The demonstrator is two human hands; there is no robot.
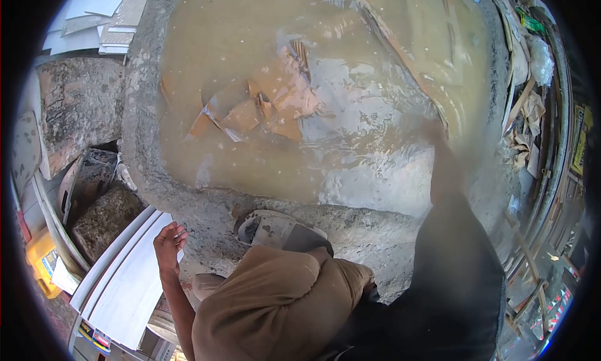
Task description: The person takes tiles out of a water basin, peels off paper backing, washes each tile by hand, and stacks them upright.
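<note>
Murky water fills a concrete basin (pixel 143 110), with soaked brown cardboard (pixel 294 95) breaking its surface near the middle. My right hand (pixel 433 130) reaches into the water at the right, beside the lower end of a long cardboard edge (pixel 400 51); its fingers are blurred and under water, so what they hold is hidden. My left hand (pixel 170 241) is raised outside the basin at the lower left, fingers curled loosely and apart, holding nothing. It is next to a stack of white panels (pixel 128 276).
White sheets (pixel 94 7) are piled at the upper left, above a rough slab (pixel 81 107). A yellow container (pixel 45 261) stands at the lower left. Pipes (pixel 554 154), a plastic bag (pixel 541 61) and scraps line the right side. My shoe (pixel 269 228) rests by the basin's near wall.
</note>
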